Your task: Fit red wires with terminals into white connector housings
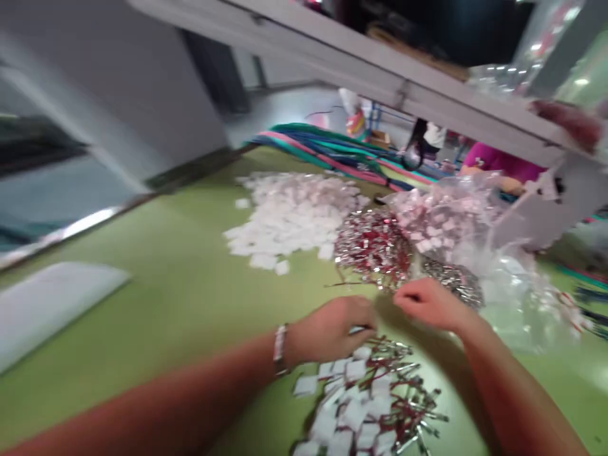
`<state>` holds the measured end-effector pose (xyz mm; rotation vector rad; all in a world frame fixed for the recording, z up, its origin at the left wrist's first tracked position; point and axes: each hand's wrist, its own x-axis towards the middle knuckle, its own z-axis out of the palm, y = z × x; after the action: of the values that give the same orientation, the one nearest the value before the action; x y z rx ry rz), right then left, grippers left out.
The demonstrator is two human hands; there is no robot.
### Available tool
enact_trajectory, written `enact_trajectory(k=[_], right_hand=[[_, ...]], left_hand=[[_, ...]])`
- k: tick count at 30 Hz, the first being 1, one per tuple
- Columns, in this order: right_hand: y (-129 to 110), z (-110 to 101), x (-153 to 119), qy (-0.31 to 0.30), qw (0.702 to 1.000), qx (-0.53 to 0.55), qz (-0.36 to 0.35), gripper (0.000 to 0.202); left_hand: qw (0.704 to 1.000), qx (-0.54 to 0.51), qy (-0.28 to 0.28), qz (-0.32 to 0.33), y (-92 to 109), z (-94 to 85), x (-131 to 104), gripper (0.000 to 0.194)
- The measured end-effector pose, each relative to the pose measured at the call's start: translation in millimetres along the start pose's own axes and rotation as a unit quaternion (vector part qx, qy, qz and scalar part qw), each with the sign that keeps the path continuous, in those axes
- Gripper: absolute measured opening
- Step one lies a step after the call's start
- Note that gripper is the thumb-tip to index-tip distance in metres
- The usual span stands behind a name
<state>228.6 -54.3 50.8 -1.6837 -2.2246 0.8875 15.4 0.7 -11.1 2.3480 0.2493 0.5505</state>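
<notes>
My left hand (335,329), with a band at its wrist, is closed above the near pile of white squares (354,411) joined to red wires with silvery ends (413,405). A small pale piece shows between its thumb and fingers. To the right, my right hand (430,304) is closed near the heap of red and silvery wire pieces (373,244); what its fingers hold, if anything, is too small to make out. The two hands are a little apart. Beyond them lies a large heap of loose white squares (294,218).
Clear plastic bags (513,285) with white pieces lie at the right, beside a silvery heap (453,282). Coloured cables (323,155) run along the green table's (171,278) back edge. A white sheet (57,297) lies left. Behind, a person in purple (503,164) is partly visible.
</notes>
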Motion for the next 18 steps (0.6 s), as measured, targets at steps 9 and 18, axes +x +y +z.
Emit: enact_trajectory(k=[9,18], right_hand=[[43.6,-19.8,-3.8,0.133,0.979,-0.102,0.114,0.029],[68.9,-33.3,-7.8,0.124,0.959,-0.212,0.143,0.020]], left_hand=[[0.983,-0.020,0.159,-0.092,-15.0,-13.5,0.3,0.030],[0.968,0.093,0.199,-0.124,-26.0,-36.4,9.3,0.017]])
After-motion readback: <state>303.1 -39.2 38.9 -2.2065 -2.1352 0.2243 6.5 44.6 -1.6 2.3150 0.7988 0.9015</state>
